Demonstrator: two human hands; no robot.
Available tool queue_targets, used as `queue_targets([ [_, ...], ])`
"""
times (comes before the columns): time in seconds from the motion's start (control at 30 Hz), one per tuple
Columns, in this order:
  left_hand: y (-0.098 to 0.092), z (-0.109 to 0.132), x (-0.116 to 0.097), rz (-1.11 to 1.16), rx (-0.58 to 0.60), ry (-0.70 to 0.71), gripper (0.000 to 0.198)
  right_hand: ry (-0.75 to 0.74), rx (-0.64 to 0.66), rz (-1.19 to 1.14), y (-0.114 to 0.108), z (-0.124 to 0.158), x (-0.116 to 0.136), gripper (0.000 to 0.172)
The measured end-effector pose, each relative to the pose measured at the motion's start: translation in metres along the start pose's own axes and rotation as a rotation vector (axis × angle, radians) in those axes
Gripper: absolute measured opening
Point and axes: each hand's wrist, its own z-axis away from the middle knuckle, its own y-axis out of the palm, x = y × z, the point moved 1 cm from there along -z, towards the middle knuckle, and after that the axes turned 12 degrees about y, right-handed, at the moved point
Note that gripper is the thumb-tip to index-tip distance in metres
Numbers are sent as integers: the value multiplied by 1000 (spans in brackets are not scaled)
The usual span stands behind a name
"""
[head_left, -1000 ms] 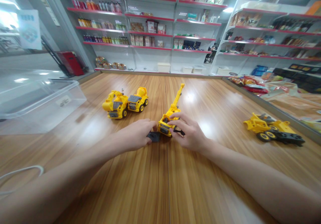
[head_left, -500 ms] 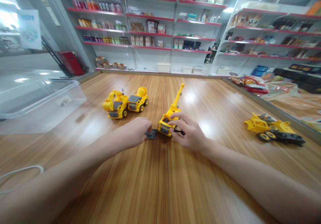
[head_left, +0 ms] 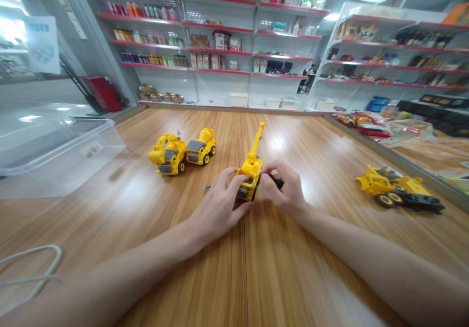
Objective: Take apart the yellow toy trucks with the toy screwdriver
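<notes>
A yellow toy crane truck point(head_left: 252, 163) stands on the wooden table with its boom pointing away from me. My left hand point(head_left: 220, 202) is closed round the truck's cab from the left, thumb at the near end. Just right of the truck, my right hand point(head_left: 287, 187) is closed with fingers bent round a small black piece point(head_left: 277, 180); the fingers hide much of it. A dark grey flat piece point(head_left: 207, 189) lies on the table, mostly covered by my left hand.
A yellow toy excavator point(head_left: 168, 153) and toy mixer truck point(head_left: 201, 146) stand to the left. At the right sits another yellow-and-black toy vehicle point(head_left: 399, 190). A clear plastic bin point(head_left: 62, 156) and a white cable point(head_left: 54, 263) are on the left. Stocked shelves rise behind.
My left hand has left the grey flat piece and taken hold of the crane truck. The right hand has moved slightly right, off the truck, with the black piece. The truck has turned a little.
</notes>
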Motion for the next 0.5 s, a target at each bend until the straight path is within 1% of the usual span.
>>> queue_targets([
  [0.07, 6, 4, 0, -81, 5, -20, 44, 62, 64, 18, -2, -1, -4, 18],
  [0.17, 4, 6, 6, -200, -12, -41, 37, 71, 166, 82, 0, -1, -6, 28],
  [0.33, -2, 2, 17, -229, -20, -48, 34, -1, 336, 274, 9, 3, -2, 24],
  [0.4, -1, 1, 19, -229, -13, -38, 35, -11, 367, 320, 11, 4, -2, 22],
  [0.5, 1, 1, 20, -237, -2, -23, 37, -10, 377, 360, 13, 5, -3, 19],
])
